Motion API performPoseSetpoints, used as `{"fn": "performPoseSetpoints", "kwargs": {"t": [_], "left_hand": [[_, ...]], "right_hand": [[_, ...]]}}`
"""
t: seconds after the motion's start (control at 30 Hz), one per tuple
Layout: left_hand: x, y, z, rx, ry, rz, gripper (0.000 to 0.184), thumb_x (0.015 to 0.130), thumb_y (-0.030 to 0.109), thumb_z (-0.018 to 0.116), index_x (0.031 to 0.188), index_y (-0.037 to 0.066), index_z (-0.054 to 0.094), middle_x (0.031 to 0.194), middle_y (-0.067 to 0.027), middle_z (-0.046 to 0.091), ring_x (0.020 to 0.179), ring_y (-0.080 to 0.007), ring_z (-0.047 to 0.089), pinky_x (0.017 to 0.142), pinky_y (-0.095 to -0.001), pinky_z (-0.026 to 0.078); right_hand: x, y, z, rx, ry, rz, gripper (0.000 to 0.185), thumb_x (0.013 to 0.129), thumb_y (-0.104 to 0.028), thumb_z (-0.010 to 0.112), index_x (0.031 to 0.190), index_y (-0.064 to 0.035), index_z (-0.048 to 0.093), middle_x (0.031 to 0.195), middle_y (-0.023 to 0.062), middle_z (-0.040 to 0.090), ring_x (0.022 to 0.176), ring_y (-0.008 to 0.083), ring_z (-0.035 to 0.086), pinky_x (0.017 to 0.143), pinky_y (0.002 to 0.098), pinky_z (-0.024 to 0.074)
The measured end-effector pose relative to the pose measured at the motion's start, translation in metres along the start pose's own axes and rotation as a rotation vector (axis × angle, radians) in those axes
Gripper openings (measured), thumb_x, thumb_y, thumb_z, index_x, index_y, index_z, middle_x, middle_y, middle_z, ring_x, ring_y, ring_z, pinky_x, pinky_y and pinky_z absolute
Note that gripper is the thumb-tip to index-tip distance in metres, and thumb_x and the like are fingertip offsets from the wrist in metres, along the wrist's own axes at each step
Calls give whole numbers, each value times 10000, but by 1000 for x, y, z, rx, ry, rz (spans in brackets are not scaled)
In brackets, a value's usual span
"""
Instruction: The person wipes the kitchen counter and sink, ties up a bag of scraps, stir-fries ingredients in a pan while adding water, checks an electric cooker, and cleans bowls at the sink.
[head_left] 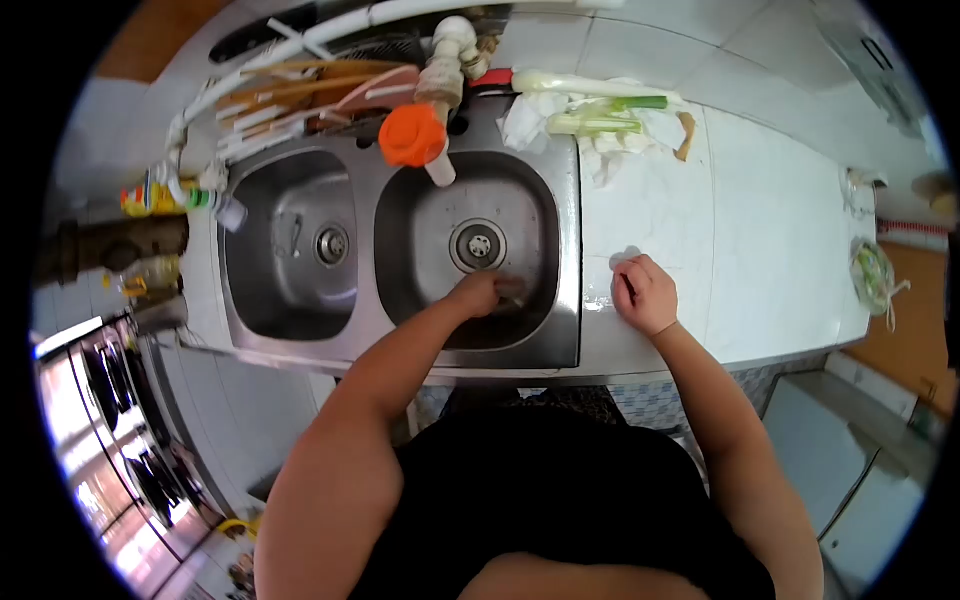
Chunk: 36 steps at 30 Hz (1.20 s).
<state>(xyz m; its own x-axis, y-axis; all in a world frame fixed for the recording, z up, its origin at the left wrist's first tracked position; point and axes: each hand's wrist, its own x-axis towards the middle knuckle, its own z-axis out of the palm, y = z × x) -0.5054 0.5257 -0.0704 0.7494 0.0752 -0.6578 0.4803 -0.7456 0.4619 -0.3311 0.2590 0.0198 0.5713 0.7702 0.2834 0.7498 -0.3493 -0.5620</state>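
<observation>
My left hand [482,293] is low inside the right steel sink basin [410,200], just to the near side of its drain [479,246]. Its fingers are blurred and dark against the steel, so I cannot see what they hold, if anything. On the white counter to the right of the sink rests my right hand [646,294], its fingers curled in. A small greyish, translucent patch shows at its fingertips; I cannot make out what it is. Wet spots glisten on the counter beside that hand. An orange-handled tap [413,135] reaches over the right basin.
Green onions [610,115] lie on white paper at the counter's back. The left basin [290,250] has a small wire-like item in it. Chopsticks and utensils [310,95] stand behind the sink. A bagged green vegetable [873,270] sits at the far right; bottles [150,198] stand left.
</observation>
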Motion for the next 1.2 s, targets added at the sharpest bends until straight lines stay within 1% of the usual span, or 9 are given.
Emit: {"fn": "performPoseSetpoints", "kwargs": {"t": [0.13,0.2,0.3,0.37,0.53,0.67,0.77,0.9,1.2], "left_hand": [[1,-21,-55,-66,554,-12,191,885,96,481,1026,-1,565,1020,-241,633,957,-421,610,841,-505,485],[22,-38,-77,-16,766,-99,249,868,96,507,1103,39,568,985,-243,625,953,-411,612,818,-481,505],[68,-31,-65,-71,740,-231,266,843,88,533,1101,52,588,996,-229,632,961,-394,613,825,-482,499],[90,-19,-21,-199,719,103,245,836,101,544,1065,49,611,1021,-221,636,955,-376,615,832,-475,489],[46,22,-14,-104,111,332,260,792,52,542,1031,65,642,1051,-193,632,997,-366,607,869,-454,488],[5,-4,-72,79,397,16,262,845,85,528,1083,90,636,1159,-157,599,1019,-354,604,880,-427,490],[36,-62,-30,150,281,38,351,1004,287,387,1193,59,576,1221,-162,581,1171,-286,536,1013,-421,404],[70,-78,27,548,402,205,313,925,190,465,1168,36,589,1207,-176,582,1134,-316,550,1000,-443,412],[128,-146,63,67,-51,216,313,958,230,442,1107,48,648,1135,-170,632,1024,-284,604,939,-414,453]], "right_hand": [[0,-2,-1,-49,37,-10,163,761,-24,639,914,-66,600,815,91,582,667,287,590,569,367,484],[0,-3,2,-65,51,-13,166,763,-27,639,919,-67,596,804,90,574,657,287,582,564,368,479],[1,-5,0,-101,41,8,167,769,-34,637,927,-72,598,800,87,567,654,282,576,566,366,479],[1,-5,-3,-118,-4,27,165,779,-47,634,938,-78,609,818,82,573,678,273,584,585,359,493],[1,-7,0,-102,12,43,158,780,-48,633,931,-82,605,816,77,572,693,266,590,595,354,499],[0,-3,3,-79,97,-3,143,776,-45,637,911,-73,600,764,82,546,633,267,561,546,361,466],[-1,-5,-3,-108,14,37,151,786,-54,635,930,-87,604,824,77,563,706,257,593,598,345,499],[-6,-2,0,-115,25,45,153,787,-59,637,932,-91,605,816,77,551,709,255,593,602,346,499],[-6,2,0,-87,14,49,145,801,-85,627,945,-91,610,830,79,558,723,256,598,622,348,503]]}}
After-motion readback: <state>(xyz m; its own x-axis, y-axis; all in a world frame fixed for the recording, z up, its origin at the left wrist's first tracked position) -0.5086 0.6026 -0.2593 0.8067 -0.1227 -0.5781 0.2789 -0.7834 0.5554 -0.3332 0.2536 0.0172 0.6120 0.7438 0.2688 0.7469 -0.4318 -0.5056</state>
